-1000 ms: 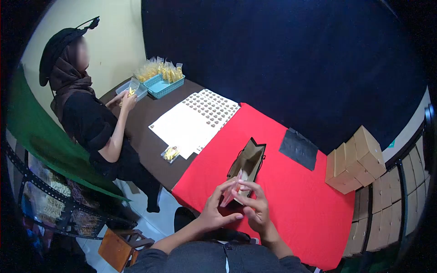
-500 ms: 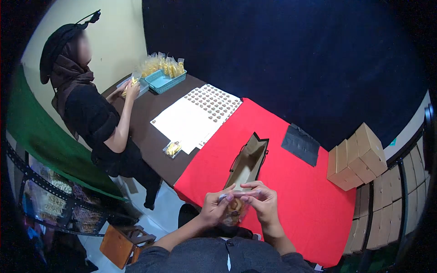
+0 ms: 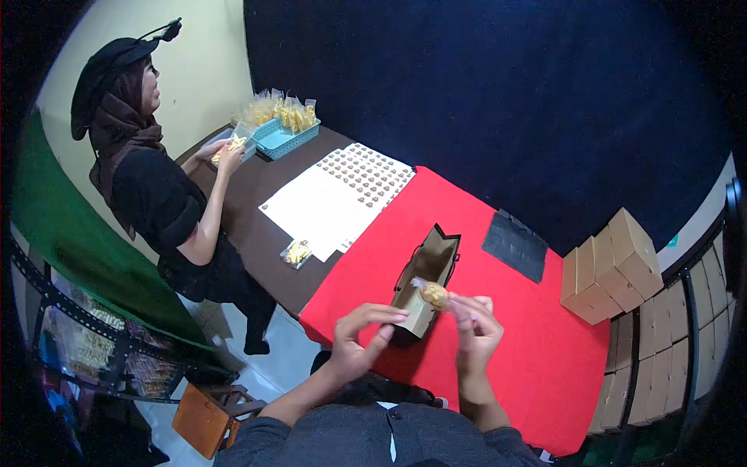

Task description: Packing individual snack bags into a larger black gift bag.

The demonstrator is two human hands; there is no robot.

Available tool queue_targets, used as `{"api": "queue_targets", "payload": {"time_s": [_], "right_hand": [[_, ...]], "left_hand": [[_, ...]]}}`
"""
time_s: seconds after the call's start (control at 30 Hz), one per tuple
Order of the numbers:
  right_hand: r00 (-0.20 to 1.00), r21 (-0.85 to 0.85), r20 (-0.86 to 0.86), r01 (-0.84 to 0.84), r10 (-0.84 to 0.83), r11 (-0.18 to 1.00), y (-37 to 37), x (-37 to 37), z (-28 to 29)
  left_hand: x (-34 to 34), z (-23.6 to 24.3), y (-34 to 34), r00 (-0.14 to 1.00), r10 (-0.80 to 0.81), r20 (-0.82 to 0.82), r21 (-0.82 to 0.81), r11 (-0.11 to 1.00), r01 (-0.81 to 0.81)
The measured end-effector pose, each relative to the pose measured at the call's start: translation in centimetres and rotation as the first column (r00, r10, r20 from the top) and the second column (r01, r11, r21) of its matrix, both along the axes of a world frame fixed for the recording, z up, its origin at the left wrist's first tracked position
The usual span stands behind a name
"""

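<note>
My right hand [image 3: 476,331] pinches a small clear packet of yellowish snacks [image 3: 433,294] between thumb and fingers. The packet is tilted and hangs over the mouth of a paper bag [image 3: 437,261], dark outside and brown inside, which stands open on the red cloth [image 3: 513,342]. To the left of that bag's near side, my left hand [image 3: 362,342] is empty, with thumb and fingers apart. The inside bottom of the bag is partly hidden by the packet and my right hand.
A flat black bag [image 3: 514,246] lies toward the back, beside stacked cardboard boxes [image 3: 611,265]. Sticker sheets [image 3: 311,206] and a snack packet [image 3: 296,254] lie at left. A co-worker [image 3: 159,187] holds a snack packet near a teal basket [image 3: 292,146].
Both hands were together on the packet near my body. My left hand has let go, and my right hand has carried the packet forward over the paper bag. The co-worker's head has lifted.
</note>
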State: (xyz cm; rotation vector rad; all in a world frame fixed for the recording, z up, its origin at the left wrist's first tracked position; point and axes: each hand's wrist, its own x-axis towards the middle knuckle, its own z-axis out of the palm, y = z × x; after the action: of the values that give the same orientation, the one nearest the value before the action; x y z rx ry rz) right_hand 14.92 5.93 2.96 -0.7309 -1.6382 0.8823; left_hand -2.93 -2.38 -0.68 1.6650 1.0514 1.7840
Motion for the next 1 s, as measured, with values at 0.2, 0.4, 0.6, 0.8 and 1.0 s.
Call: {"api": "queue_targets", "payload": {"time_s": [0.2,0.4,0.6,0.8,1.0], "right_hand": [[0.970,0.355,0.217,-0.184,0.110,0.917,-0.7,-0.7,-0.3],[0.984,0.129,-0.133,-0.098,0.115,0.987,-1.1,-0.9,-0.4],[0.955,0.109,0.023,-0.295,0.294,0.949,-0.6,1.5,-0.7],[0.961,0.038,-0.032,-0.275,0.276,0.961,-1.0,3.6,-1.3],[0.976,-0.136,-0.173,0.111,-0.134,0.984,-0.1,4.8,-1.9]], "left_hand": [[2.3,3.5,0.6,0.995,0.051,-0.090,0.033,0.998,-0.048],[3.2,1.7,0.4,0.999,-0.042,0.014,0.118,0.992,0.040],[2.6,0.7,1.1,0.998,0.057,-0.040,0.146,0.988,-0.050],[2.2,3.5,1.9,0.912,0.141,-0.385,0.365,0.931,0.010],[2.3,4.3,2.9,0.928,0.156,-0.337,0.270,0.961,-0.064]]}}
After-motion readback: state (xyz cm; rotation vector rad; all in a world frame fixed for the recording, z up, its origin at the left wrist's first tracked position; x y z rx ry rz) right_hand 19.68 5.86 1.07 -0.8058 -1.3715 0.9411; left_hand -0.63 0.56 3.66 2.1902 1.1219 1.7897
